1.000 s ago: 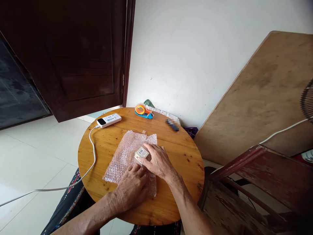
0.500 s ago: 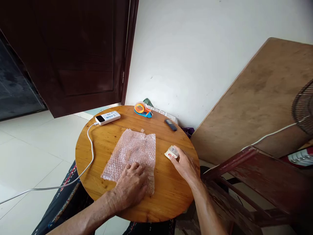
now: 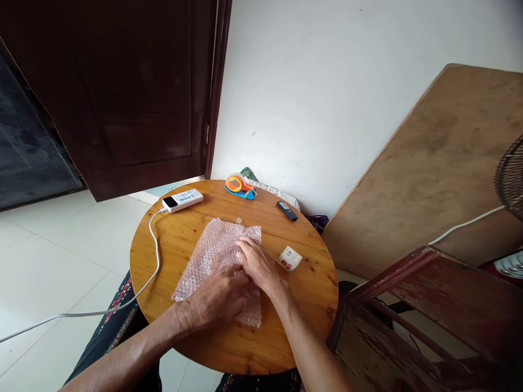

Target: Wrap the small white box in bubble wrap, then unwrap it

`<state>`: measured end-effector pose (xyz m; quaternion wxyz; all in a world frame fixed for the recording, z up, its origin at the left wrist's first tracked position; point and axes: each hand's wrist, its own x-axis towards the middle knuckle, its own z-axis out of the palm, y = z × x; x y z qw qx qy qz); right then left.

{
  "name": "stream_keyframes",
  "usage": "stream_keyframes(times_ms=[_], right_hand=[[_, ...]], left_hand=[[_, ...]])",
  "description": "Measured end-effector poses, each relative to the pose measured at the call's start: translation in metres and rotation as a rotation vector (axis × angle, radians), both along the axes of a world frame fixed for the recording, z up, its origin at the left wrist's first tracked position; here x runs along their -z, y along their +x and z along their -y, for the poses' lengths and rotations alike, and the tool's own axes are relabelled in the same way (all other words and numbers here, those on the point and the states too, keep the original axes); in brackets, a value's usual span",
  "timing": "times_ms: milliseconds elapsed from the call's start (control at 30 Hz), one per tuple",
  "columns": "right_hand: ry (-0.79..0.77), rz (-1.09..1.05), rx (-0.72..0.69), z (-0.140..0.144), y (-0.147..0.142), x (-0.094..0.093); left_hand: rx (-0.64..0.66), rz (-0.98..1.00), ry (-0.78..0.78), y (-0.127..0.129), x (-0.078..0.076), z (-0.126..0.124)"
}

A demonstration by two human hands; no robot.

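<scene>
Fingers: both hands, left hand (image 3: 216, 299) and right hand (image 3: 255, 264), lie spread flat on one bubble wrap sheet (image 3: 212, 253), gripping nothing.
Sheet: middle of the round surface (image 3: 286, 326).
Right: one small box (image 3: 289, 258), just beside.
Far: one tape dispenser (image 3: 239, 185), one power bank (image 3: 182, 200), one dark stick (image 3: 287, 210).

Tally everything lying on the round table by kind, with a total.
Bubble wrap: 1
Small box: 1
Power bank: 1
Cable: 1
Tape dispenser: 1
Dark stick: 1
Total: 6
</scene>
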<state>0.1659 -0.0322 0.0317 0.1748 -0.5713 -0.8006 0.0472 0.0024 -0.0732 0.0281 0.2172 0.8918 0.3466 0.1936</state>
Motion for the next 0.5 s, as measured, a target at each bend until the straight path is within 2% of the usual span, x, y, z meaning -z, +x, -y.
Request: stream_keyframes(times_ms=[100,233,367,500], right_hand=[[0.025,0.016,0.044,-0.008,0.005,0.014],[0.092,0.024,0.083,-0.003,0.01,0.027],[0.066,0.041,0.125,0.0,0.013,0.03],[0.028,0.052,0.159,-0.004,0.018,0.028]], left_hand=[[-0.124,-0.067,0.114,-0.011,0.002,-0.025],[-0.195,-0.232,0.15,-0.02,0.017,-0.05],[-0.21,-0.208,0.18,-0.025,0.032,-0.053],[-0.204,-0.162,0.213,-0.027,0.036,-0.049]])
